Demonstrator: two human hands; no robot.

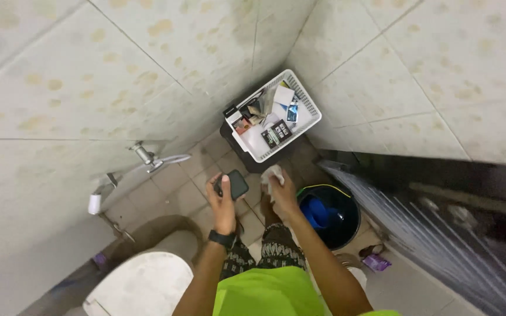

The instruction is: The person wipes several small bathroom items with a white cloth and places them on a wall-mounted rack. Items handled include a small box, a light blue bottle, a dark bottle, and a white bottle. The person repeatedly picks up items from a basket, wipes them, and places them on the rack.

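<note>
Two hands at work in a small tiled washroom corner, items listed left to right

1. Toilet lid [142, 284], white, closed, at lower left; a wall tap [147, 157] with a white-ended hose fitting [95, 203] above it on the tiled wall [60, 88]
2. Left hand [224, 199], wrist bearing a black watch [222, 238]; fingers [215, 186] clenched around a small dark flat object [237, 184], likely a phone, held tilted above the floor tiles, just below the basket
3. White slatted basket [306, 99], set on a dark stand in the corner, filled with small packets, cards and sachets lying loose and overlapping
4. Right hand [282, 196], fingers closed on a crumpled white cloth or tissue [273, 174], raised near the basket's lower edge and just beside the dark object
5. Black bucket [346, 225] on the floor, a blue scoop [317, 212] inside it, near the right forearm
6. Small purple item [376, 262] on the floor beyond the bucket; kind cannot be told

Handling note, as judgement: the cloth and the dark object sit close together, so wiping would go best with the left grip kept firm at the object's edges, face turned toward the cloth, and both kept over the floor tiles, away from the open bucket
</note>
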